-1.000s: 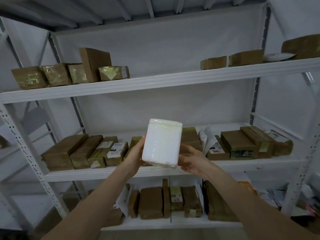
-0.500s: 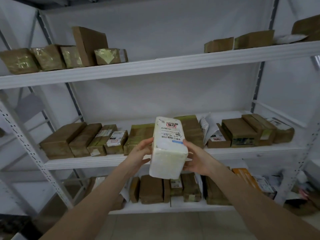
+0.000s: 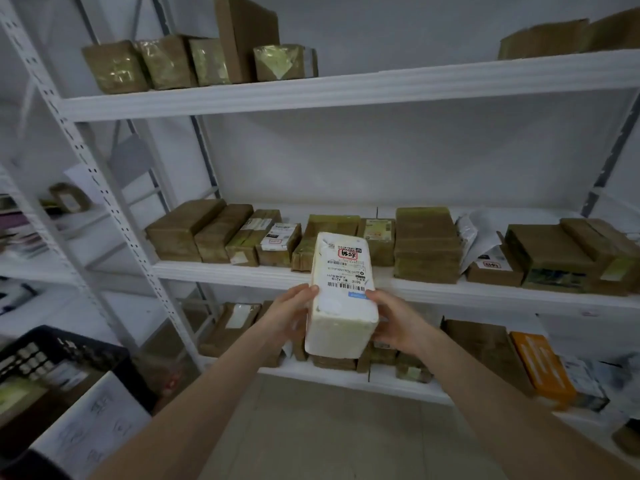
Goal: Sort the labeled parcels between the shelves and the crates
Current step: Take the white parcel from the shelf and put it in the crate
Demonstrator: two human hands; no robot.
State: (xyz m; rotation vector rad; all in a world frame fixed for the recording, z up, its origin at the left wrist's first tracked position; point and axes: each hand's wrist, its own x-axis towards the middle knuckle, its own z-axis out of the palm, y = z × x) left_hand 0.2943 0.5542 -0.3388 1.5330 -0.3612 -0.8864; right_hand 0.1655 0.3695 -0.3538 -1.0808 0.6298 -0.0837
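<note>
A white wrapped parcel (image 3: 341, 299) with a barcode label and a red stamp on its top face is held in front of the middle shelf (image 3: 214, 274). My left hand (image 3: 289, 315) grips its left side and my right hand (image 3: 398, 318) grips its right side, thumbs on the labelled face. Brown taped parcels (image 3: 221, 230) lie in a row on the middle shelf behind it. A black crate (image 3: 65, 348) stands at the lower left.
The top shelf (image 3: 346, 86) carries more brown boxes (image 3: 166, 62) at its left end. The bottom shelf (image 3: 349, 377) holds several parcels and an orange package (image 3: 540, 367) at the right. A white perforated upright (image 3: 104, 202) stands to the left. A white sheet (image 3: 93, 427) leans against the crate.
The parcel has been tipped so that its labelled face is turned up toward me. My view has swung down and to the left, bringing the black crate into sight.
</note>
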